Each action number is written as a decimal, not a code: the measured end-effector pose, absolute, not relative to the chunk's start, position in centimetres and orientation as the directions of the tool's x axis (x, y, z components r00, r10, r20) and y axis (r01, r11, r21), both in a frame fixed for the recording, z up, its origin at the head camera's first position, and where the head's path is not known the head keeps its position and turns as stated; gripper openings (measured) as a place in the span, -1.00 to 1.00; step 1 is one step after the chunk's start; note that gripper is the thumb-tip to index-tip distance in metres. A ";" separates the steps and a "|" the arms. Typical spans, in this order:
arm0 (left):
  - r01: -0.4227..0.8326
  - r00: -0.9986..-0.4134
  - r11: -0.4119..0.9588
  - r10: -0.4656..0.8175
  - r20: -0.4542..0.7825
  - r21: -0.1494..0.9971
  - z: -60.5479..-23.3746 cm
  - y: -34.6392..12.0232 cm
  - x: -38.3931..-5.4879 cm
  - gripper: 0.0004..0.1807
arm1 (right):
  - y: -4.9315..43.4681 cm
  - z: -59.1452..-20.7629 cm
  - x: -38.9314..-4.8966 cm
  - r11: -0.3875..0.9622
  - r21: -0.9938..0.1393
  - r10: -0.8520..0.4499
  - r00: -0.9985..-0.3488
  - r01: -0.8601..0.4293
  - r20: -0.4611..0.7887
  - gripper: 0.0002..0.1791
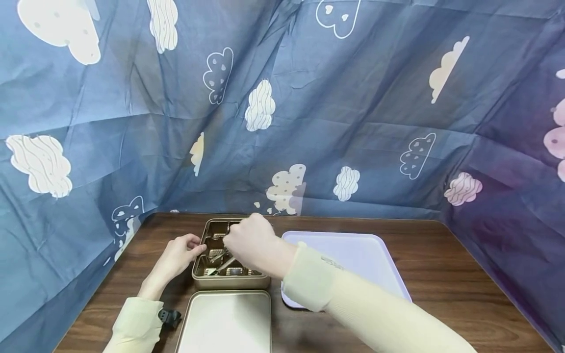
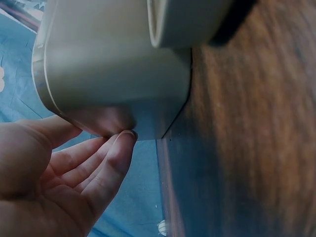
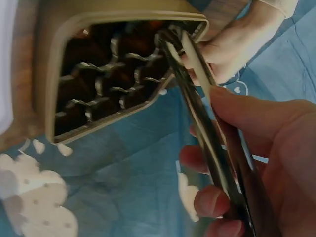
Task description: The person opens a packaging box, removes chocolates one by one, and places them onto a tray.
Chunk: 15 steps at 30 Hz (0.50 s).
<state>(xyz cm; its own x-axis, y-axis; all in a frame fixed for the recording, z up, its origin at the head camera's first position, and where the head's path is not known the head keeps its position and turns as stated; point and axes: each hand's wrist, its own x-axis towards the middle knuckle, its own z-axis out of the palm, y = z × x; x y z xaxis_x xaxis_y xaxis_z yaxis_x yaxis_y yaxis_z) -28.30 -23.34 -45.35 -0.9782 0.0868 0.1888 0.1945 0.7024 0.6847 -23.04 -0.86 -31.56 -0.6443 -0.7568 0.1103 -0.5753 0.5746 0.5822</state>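
Observation:
A gold rectangular tin [image 1: 234, 283] stands on the table with a dark insert of several compartments in it; wrapped pieces [image 1: 234, 270] lie in the front compartments. My right hand [image 1: 256, 245] reaches over the tin and grips a pair of metal tongs [image 3: 197, 108]. Their tips are close together in the compartments at the tin's front left, and I cannot tell whether anything is between them. At the tin's left side, my left hand [image 1: 178, 255] touches the outer wall with its fingertips [image 2: 126, 140], its thumb close to the rim.
The tin's pale lid [image 1: 227, 318] lies flat right in front of it. To the right is a lilac tray [image 1: 371, 262], partly behind my right forearm. A blue cloud-patterned cloth [image 1: 353, 117] hangs behind the wooden table [image 1: 459, 284] and at its sides.

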 end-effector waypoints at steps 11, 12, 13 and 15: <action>0.199 -0.977 0.681 0.086 0.193 0.705 -45.7 -23.4 -28.5 -0.75 | -5.5 -30.8 -22.9 0.622 0.574 -0.572 -0.809 -0.533 -0.132 -0.79; 0.198 -0.978 0.682 0.085 0.193 0.704 -45.8 -23.4 -28.5 -0.74 | -5.8 -30.8 -22.9 0.625 0.577 -0.557 -0.818 -0.525 -0.142 -0.78; 0.197 -0.978 0.684 0.085 0.192 0.703 -45.8 -23.5 -28.5 -0.74 | -6.1 -30.8 -22.8 0.626 0.580 -0.544 -0.824 -0.522 -0.155 -0.77; 0.196 -0.978 0.691 0.089 0.186 0.696 -45.6 -23.5 -28.4 -0.73 | -6.6 -30.9 -22.8 0.633 0.576 -0.518 -0.836 -0.517 -0.182 -0.75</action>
